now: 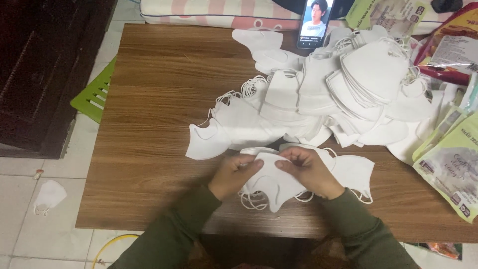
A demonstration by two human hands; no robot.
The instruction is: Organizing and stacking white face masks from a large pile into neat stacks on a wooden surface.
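Observation:
My left hand and my right hand both pinch a small stack of folded white face masks just above the wooden table near its front edge. Elastic ear loops hang from under the stack. More single white masks lie flat right beside my right hand. A large heap of white masks spreads over the middle and far right of the table, beyond my hands. Both sleeves are olive green.
A phone with a lit screen leans at the table's far edge. Printed packaging bags lie along the right side. A green plastic stool and a fallen mask sit on the tiled floor at left, by dark furniture.

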